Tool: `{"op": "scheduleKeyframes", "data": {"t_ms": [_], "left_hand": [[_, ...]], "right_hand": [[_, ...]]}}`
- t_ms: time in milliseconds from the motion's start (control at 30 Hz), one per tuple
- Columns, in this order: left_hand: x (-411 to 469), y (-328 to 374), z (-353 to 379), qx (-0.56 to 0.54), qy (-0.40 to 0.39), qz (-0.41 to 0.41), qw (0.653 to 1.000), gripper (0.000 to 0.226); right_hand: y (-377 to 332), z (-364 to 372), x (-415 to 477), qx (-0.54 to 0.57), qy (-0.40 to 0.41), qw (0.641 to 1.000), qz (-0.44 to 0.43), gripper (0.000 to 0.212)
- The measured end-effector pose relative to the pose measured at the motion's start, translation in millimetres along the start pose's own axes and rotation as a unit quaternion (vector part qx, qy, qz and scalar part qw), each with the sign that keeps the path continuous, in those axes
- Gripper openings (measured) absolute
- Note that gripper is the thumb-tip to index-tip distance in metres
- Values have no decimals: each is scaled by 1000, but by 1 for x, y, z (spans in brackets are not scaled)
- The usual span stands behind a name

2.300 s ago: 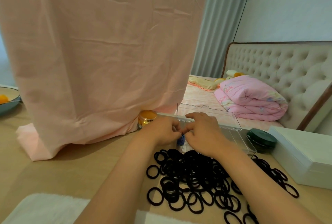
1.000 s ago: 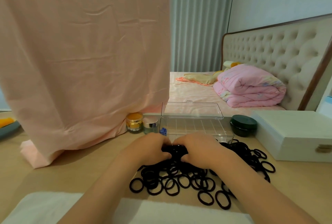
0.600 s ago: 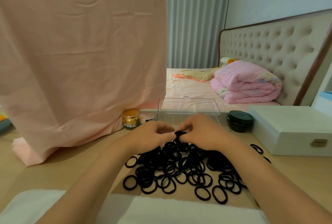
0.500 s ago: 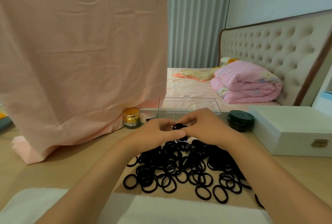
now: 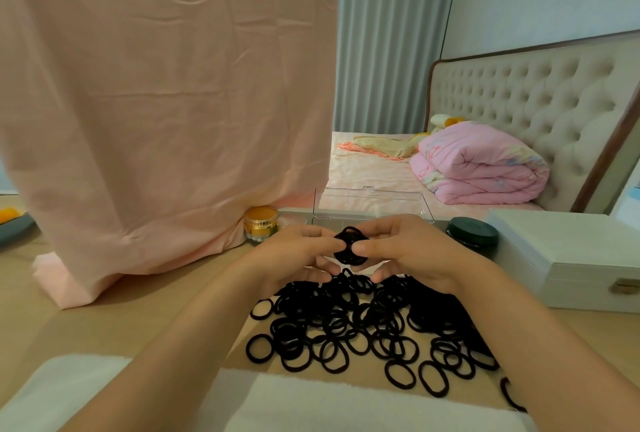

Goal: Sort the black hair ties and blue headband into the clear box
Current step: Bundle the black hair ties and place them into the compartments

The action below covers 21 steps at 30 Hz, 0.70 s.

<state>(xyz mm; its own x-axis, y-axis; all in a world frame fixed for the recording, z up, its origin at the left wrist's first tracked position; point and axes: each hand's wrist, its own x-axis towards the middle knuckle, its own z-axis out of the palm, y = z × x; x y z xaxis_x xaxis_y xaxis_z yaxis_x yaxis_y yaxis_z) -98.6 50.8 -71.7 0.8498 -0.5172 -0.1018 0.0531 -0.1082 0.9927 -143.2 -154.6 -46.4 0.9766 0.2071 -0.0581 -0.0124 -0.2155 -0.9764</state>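
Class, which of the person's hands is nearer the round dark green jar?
Right. The right hand is just left of the round dark green jar; the left hand is farther left, beyond the right one.

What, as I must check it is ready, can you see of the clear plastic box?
The clear plastic box is a see-through rectangular case, open at the far side of the table. Its lid stands nearly upright, a small latch tab on its top edge. The left hand and right hand, pinching a bunch of black hair ties, hide most of its base, so its contents cannot be told. A gold-lidded jar stands left of it, a dark green round tin right of it.
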Motion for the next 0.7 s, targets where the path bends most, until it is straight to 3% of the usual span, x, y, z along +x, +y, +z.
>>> {"op": "scheduleKeyframes", "data": {"t_ms": [133,533,700], "left_hand": [[2,-2,-1,10,13,3,1000,25],[4,14,-8,88,83,50,991,21],[25,16,-29,184,188,94,960,19]], "right_hand": [[3,2,4,27,35,999,17,23],[5,15,12,-27,159,987,-17,16],[-3,12,31,-45,224,973,-14,7]]}}
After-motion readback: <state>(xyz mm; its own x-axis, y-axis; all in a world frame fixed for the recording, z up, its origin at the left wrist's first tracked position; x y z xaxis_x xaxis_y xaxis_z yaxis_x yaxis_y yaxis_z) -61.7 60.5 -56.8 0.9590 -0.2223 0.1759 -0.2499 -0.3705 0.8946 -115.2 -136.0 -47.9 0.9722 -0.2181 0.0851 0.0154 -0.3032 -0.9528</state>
